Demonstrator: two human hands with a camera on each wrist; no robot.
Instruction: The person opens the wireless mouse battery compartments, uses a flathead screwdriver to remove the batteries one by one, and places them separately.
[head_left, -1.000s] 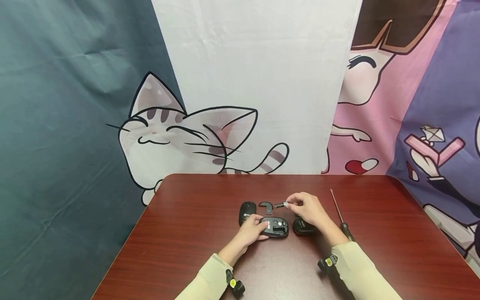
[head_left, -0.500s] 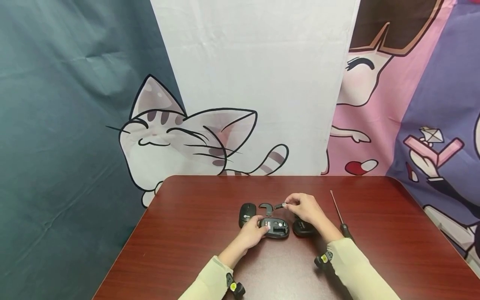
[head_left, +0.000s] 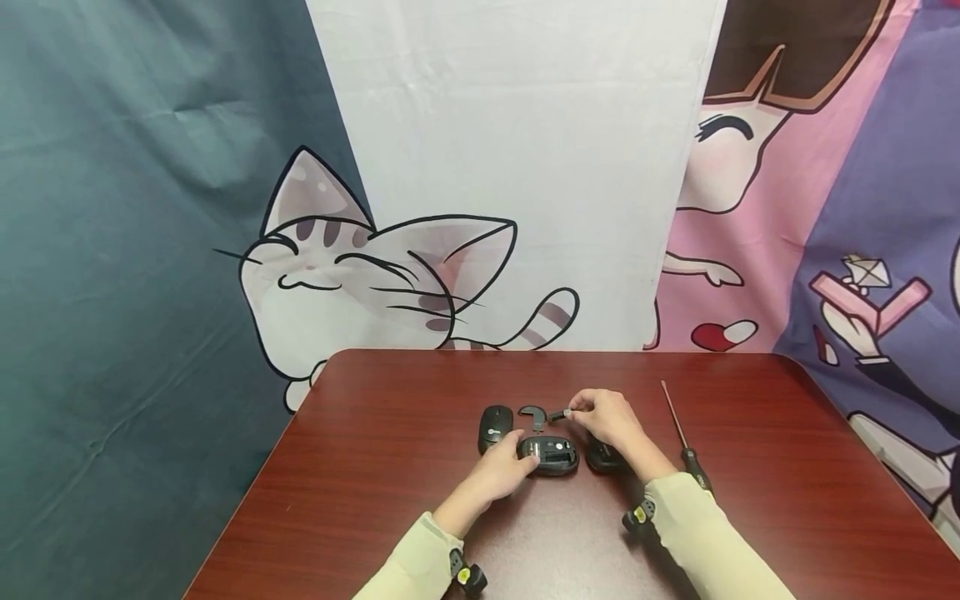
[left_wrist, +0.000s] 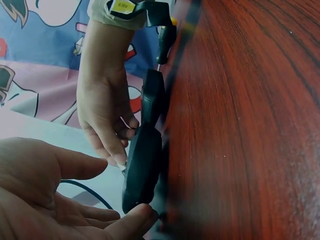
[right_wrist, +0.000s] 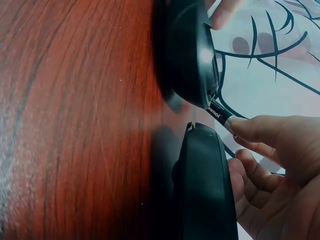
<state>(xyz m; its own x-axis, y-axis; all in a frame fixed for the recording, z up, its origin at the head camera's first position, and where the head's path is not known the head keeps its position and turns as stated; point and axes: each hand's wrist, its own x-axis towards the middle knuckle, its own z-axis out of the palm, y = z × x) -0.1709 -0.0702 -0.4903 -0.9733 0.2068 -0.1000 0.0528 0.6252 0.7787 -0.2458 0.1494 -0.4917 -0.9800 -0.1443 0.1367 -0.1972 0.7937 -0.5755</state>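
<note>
In the head view, an upturned black computer mouse (head_left: 561,470) shows its underside with an uncovered battery slot. My left hand (head_left: 497,472) grips its left end, the thumb over the underside. Just beyond the mouse, my right hand (head_left: 607,417) pinches a battery (head_left: 558,416) by one end. The right wrist view has that dark battery (right_wrist: 218,111) slanting from thumb and finger toward the near side of the held mouse (right_wrist: 186,55). A curved black battery cover (head_left: 535,414) lies behind the mouse.
Left of the held mouse lies a second black mouse (head_left: 496,422). A third black mouse (head_left: 602,457) sits partly under my right hand. Further right, a screwdriver (head_left: 692,461) points away across the reddish wooden table (head_left: 405,392). A printed curtain (head_left: 525,167) hangs behind.
My right hand and forearm have shifted slightly left and nearer, and the battery has come a little closer to the held mouse. My left hand keeps its hold almost unmoved.
</note>
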